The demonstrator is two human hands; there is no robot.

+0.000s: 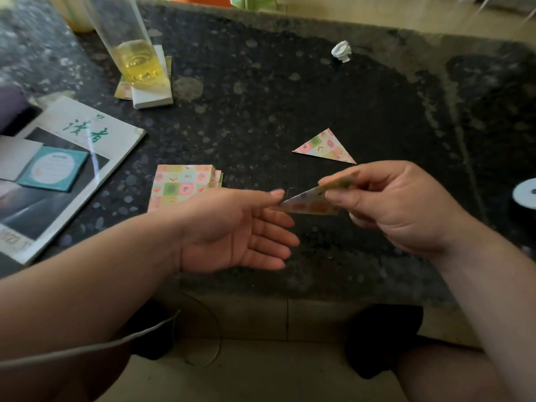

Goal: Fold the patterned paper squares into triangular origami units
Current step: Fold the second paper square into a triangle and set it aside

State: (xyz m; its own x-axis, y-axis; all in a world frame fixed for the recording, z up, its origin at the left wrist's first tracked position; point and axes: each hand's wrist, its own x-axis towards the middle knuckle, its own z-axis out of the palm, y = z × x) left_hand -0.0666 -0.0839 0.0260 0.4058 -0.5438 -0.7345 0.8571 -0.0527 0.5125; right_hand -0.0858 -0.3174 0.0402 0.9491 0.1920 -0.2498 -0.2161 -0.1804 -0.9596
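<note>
My right hand (397, 204) pinches a folded patterned paper triangle (310, 202) between thumb and fingers, above the dark table. My left hand (237, 230) is beside it, palm up with fingers straight; its forefinger tip touches the triangle's left point. A stack of patterned paper squares (181, 184) lies on the table just behind my left hand, partly hidden by it. One finished folded triangle (324, 147) lies flat on the table behind my right hand.
A tall glass of yellow liquid (139, 62) stands on a white pad at the back left. A magazine (87, 158) with a teal note pad (53, 173) lies at the left. A crumpled white paper (342, 51) sits far back; a white roll (526, 194) at the right edge.
</note>
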